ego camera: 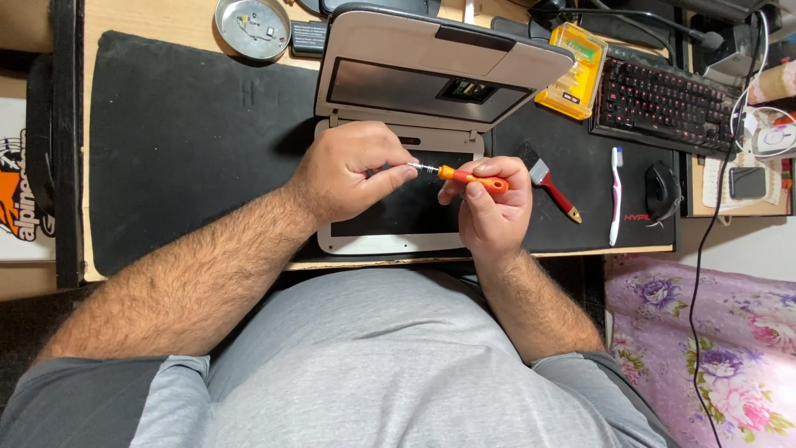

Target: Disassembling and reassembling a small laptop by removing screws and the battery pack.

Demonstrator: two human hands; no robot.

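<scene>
My right hand (491, 206) grips a small orange-handled screwdriver (474, 178), held level with its metal tip pointing left. The fingertips of my left hand (348, 172) pinch that metal tip (424, 168). Both hands hover over a light grey clamshell device (398, 124) that lies open on a black mat (182, 141), its lid tilted away from me and its dark base partly hidden under my hands.
A round metal dish (252, 27) with small parts sits at the back left. A yellow bit case (572, 70), a red-lit keyboard (655, 99), a small brush (554, 189), a toothbrush (615, 195) and a black mouse (662, 189) lie to the right.
</scene>
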